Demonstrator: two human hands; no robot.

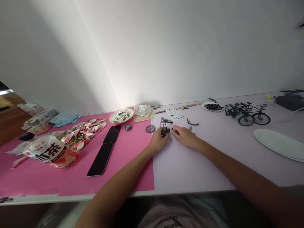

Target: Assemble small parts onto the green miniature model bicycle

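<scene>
My left hand (159, 139) is closed around a partly assembled dark model bicycle (164, 125), which sticks up above the fingers. Close beside it, the fingertips of my right hand (181, 135) are pinched together at the lower part of the model; what they hold is too small to make out. A loose spoked model wheel (150, 129) lies just left of my left hand. Beyond my right hand are a curved black part (193, 123) and a printed sheet (175, 114).
Finished model bicycles (247, 114) stand at the right, near a plate of black parts (212, 107) and a white oval plate (280, 144). To the left are two phones (101, 158), a bowl of small pieces (121, 116), scattered petal-like pieces (82, 132) and a drink bottle (51, 150).
</scene>
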